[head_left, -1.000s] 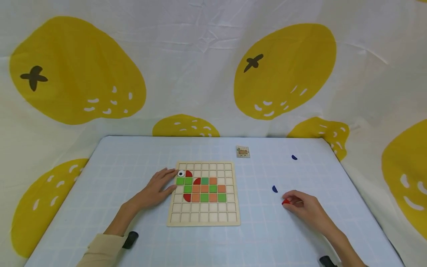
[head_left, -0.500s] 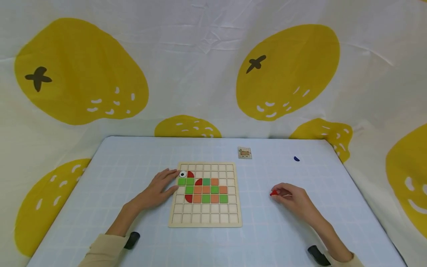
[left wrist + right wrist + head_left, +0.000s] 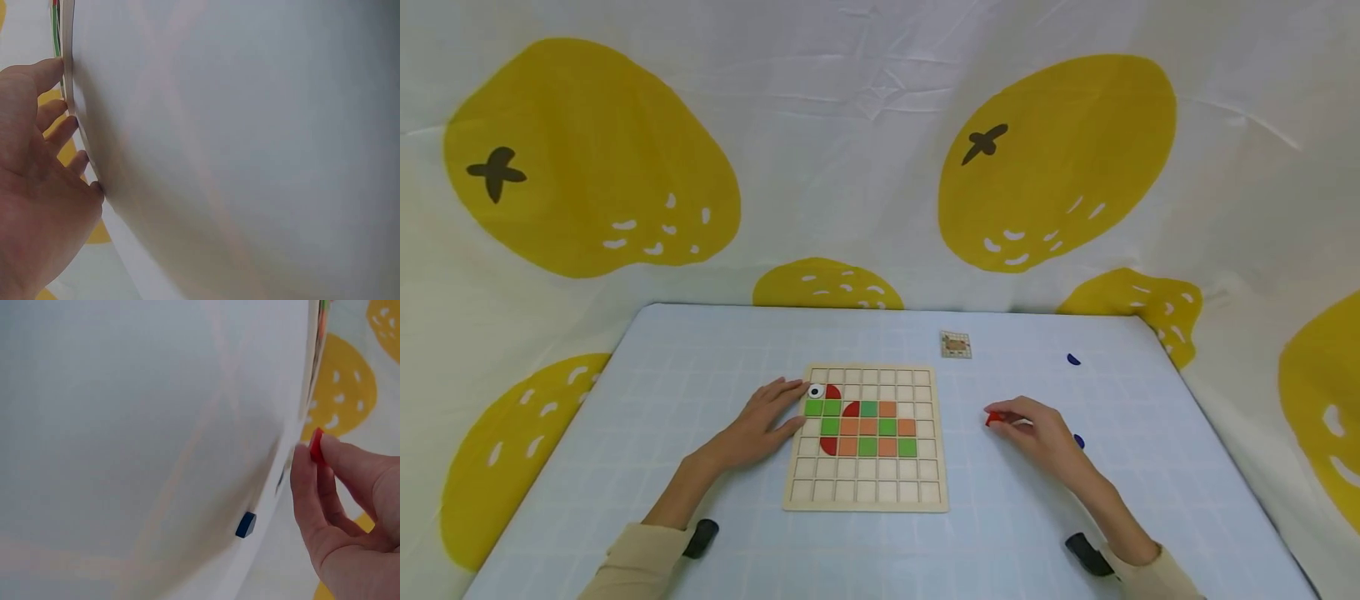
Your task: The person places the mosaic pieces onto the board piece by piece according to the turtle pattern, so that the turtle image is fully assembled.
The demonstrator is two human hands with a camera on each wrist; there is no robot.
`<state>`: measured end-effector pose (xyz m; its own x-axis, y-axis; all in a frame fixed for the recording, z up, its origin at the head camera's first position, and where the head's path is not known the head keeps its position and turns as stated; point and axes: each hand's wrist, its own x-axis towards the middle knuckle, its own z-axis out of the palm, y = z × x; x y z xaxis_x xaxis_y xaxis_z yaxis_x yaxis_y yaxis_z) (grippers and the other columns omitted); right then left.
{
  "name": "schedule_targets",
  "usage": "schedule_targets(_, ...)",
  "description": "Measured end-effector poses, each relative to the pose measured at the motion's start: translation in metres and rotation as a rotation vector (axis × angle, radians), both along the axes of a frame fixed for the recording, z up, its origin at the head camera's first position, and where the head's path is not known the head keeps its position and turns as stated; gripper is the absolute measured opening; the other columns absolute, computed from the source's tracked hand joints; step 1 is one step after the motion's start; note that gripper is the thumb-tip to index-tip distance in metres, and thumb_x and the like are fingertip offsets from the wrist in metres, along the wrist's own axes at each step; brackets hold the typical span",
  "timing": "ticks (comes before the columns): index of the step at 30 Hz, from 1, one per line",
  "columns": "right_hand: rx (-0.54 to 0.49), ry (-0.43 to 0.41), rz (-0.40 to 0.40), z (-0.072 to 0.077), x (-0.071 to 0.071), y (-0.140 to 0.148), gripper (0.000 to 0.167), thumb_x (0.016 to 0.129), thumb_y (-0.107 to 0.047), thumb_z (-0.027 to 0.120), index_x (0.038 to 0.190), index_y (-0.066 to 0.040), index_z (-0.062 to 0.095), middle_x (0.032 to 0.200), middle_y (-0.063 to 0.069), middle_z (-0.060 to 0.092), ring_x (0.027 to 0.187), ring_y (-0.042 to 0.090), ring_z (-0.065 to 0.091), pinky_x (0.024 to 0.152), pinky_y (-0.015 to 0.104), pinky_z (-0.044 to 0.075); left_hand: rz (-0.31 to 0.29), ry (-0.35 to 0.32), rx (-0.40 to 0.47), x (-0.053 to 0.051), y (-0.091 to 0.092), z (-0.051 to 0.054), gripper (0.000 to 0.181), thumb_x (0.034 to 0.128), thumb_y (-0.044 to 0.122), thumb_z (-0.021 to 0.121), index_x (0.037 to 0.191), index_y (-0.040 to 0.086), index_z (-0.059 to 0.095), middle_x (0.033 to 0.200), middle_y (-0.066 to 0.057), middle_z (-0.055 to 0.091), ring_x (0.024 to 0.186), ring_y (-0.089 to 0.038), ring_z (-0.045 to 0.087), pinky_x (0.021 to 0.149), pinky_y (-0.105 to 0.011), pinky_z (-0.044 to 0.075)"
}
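Note:
A square wooden grid board (image 3: 865, 493) lies on the table with green, orange and red tiles and a white eye tile (image 3: 816, 391) in its cells. My left hand (image 3: 752, 433) rests against the board's left edge, fingers fairly straight, fingertips touching the rim. Between thumb and fingers, my right hand (image 3: 1037, 433) pinches a small red tile (image 3: 317, 445) above the table, right of the board. Fingertips cover part of that tile, so its full shape cannot be told. Just beyond the right wrist, partly hidden by the hand, lies a dark blue half-round tile (image 3: 1078, 441).
A second dark blue tile (image 3: 1073, 359) lies toward the far right of the table. A small picture card (image 3: 956, 344) sits behind the board's right corner. A white curtain (image 3: 842, 167) with yellow fruit prints hangs behind the table (image 3: 722, 342).
My right hand has moved left toward the board, carrying the red tile. The nearer blue tile now shows to the right of that hand. My left hand stays at the board's edge.

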<state>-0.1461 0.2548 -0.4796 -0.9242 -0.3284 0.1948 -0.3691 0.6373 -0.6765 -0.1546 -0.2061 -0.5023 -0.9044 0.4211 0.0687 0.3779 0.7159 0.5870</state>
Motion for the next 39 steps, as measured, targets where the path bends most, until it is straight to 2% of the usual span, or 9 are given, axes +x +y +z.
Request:
schedule_targets(7,-0.030,-0.013,0.010,-0.002,-0.012,-0.014,0.031,0.090,0.002,0.076,0.120,-0.002,0.074,0.107,0.004,0.072,0.093,0.019,0.066,0.084,0.024,0.059,-0.006,0.014,-0.004,0.000,-0.001,-0.002,0.059,0.1046,0.026,0.062,0.156,0.005,0.043,0.158,-0.018,0.042,0.151,-0.046,0.022,0.118,-0.067,0.023)
schedule_targets(15,-0.097,-0.119,0.012,-0.002,-0.024,-0.036,0.025,0.091,-0.001,0.077,0.116,-0.002,0.071,0.104,0.005,0.072,0.094,0.021,0.067,0.086,0.033,0.060,-0.005,-0.002,-0.004,0.000,0.002,0.001,0.059,0.1042,0.025,0.063,0.156,0.005,0.043,0.159,-0.017,0.041,0.152,-0.046,0.022,0.119,-0.066,0.022)
schedule_targets(22,-0.135,-0.142,0.046,-0.001,-0.033,-0.057,0.025,0.092,-0.005,0.078,0.115,-0.003,0.072,0.103,0.004,0.072,0.093,0.020,0.066,0.086,0.030,0.060,0.000,-0.011,-0.015,-0.001,0.004,0.003,0.059,0.1043,0.025,0.062,0.156,0.006,0.043,0.159,-0.017,0.041,0.152,-0.045,0.021,0.119,-0.065,0.022)
schedule_targets(27,-0.167,-0.132,0.102,-0.001,-0.040,-0.070,0.024,0.092,-0.005,0.078,0.114,0.000,0.072,0.105,0.006,0.074,0.095,0.021,0.068,0.085,0.026,0.059,0.005,-0.011,-0.017,-0.001,0.003,0.003,0.059,0.1043,0.025,0.062,0.156,0.006,0.043,0.159,-0.017,0.041,0.152,-0.045,0.021,0.119,-0.065,0.022)
schedule_targets(39,-0.119,-0.154,0.166,-0.001,-0.047,-0.096,0.016,0.095,-0.009,0.074,0.111,-0.004,0.074,0.101,0.001,0.073,0.092,0.017,0.067,0.086,0.030,0.059,0.010,-0.018,-0.017,0.000,0.001,0.000,0.058,0.1045,0.025,0.062,0.156,0.006,0.043,0.159,-0.017,0.041,0.153,-0.045,0.021,0.120,-0.065,0.022)
